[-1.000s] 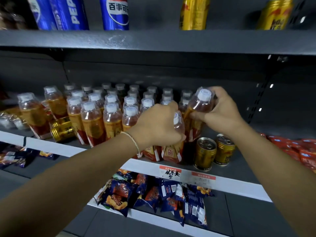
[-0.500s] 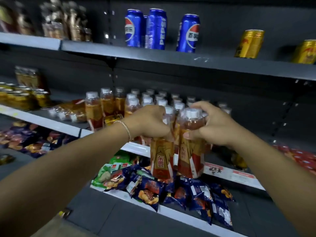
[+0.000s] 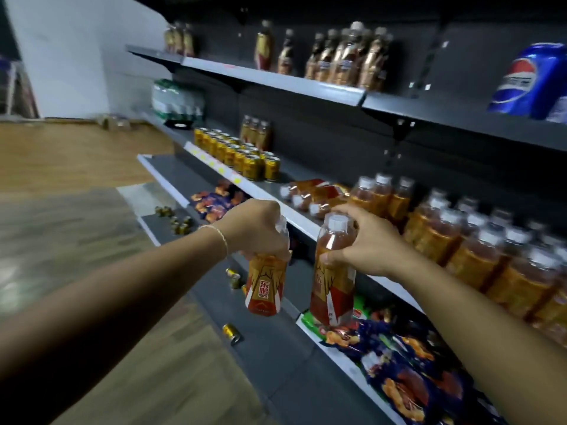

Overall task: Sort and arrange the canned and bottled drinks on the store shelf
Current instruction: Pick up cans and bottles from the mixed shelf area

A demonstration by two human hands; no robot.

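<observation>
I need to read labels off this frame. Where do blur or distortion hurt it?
Head view: motion blur smears the shelved bottles and Pepsi can at right; the bottle in the left hand is sharpest; wide-angle distortion tilts the shelves.

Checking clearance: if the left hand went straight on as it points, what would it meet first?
Probably the upper part of the Dongpeng drink bottle gripped by the right hand, though depth is unclear.
</observation>
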